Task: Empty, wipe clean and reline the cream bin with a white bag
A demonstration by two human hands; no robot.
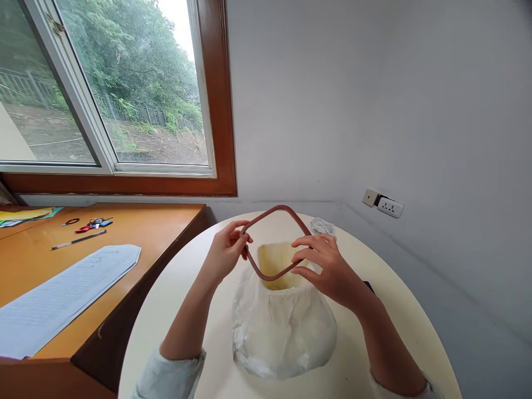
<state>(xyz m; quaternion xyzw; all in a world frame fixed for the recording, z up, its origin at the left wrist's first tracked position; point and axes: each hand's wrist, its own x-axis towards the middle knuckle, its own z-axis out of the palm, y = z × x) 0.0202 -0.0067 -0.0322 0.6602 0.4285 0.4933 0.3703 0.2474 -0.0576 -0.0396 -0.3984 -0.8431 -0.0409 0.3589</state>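
Observation:
A brown, rounded-square ring point(282, 208), which looks like the rim of a bin, is held up and tilted in both hands. My left hand point(225, 250) pinches its left corner between thumb and fingers. At the right corner, my right hand point(326, 265) grips it with the fingers somewhat apart. Just below and behind the ring stands a pale yellowish bin point(276, 255) with an open mouth. A thin white plastic bag point(285, 332) is drawn over the bin's edge and hangs loosely around its outside.
The bin stands on a round cream table point(174, 310). A crumpled clear plastic piece point(322, 226) lies behind my right hand, and a dark object point(368, 286) shows partly beyond my right wrist. On the left, a wooden desk point(166, 227) holds papers point(78, 293), a pen point(78, 240) and keys point(96, 224).

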